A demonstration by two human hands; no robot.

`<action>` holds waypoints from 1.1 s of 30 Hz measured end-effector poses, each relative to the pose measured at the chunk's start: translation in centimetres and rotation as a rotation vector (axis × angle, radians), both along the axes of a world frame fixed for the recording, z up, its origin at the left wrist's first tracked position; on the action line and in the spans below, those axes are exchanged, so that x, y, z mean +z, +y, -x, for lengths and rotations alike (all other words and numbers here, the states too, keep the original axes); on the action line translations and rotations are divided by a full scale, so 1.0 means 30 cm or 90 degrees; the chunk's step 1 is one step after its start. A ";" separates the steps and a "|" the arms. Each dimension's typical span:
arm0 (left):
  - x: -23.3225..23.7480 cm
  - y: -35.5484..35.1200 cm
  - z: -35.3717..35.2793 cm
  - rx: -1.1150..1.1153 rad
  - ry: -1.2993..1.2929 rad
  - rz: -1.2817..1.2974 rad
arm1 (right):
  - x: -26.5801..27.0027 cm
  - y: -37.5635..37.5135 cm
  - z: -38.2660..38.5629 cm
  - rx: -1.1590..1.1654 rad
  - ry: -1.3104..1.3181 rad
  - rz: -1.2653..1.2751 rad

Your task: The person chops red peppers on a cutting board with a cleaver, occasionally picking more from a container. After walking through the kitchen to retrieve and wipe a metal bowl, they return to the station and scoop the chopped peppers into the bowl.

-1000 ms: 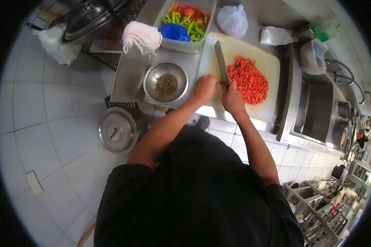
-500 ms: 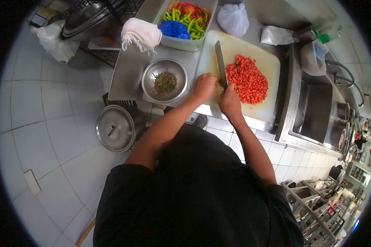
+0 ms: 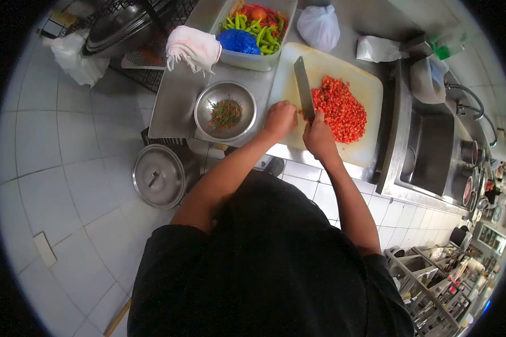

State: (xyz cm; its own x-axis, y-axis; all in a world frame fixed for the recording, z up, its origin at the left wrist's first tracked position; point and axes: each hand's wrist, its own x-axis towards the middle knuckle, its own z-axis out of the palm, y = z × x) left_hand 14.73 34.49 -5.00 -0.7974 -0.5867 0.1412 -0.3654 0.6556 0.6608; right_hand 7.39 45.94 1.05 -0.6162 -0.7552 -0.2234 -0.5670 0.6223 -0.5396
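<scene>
My right hand is closed round the handle of a broad-bladed kitchen knife, its blade pointing away from me over the white cutting board. Chopped red chili is heaped on the board just right of the blade. At the board's left edge my left hand is closed, fingers curled down; whatever is in them is hidden. Small red bits lie between that hand and the blade. Left of it stands a steel bowl holding green stems with some red bits.
Behind is a plastic tub with green and red peppers and a blue bag. A cloth lies left of it, a tied white bag right. A sink adjoins the counter; a lidded pot stands below.
My right hand and the knife have shifted slightly right, towards the chopped chili, so the gap to my left hand is wider. My left hand has barely moved.
</scene>
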 end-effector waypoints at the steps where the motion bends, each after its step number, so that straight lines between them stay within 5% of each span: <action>1: -0.001 0.004 -0.002 0.011 0.008 0.005 | -0.005 0.007 -0.011 0.001 -0.004 0.016; 12: 0.050 0.000 -0.041 0.041 0.012 -0.001 | -0.035 -0.003 -0.022 -0.028 -0.001 0.014; 18: 0.211 -0.127 -0.297 0.210 0.120 0.052 | -0.040 -0.001 -0.026 -0.035 -0.007 0.024; 24: 0.221 -0.239 -0.464 0.292 -0.021 0.090 | -0.027 0.004 -0.037 -0.047 -0.019 0.037; 29: 0.336 -0.340 -0.275 0.190 0.083 0.044 | -0.027 -0.002 -0.041 -0.070 -0.017 0.011; 33: 0.369 -0.581 0.020 0.137 0.103 0.235 | -0.013 -0.007 -0.049 -0.083 -0.021 -0.008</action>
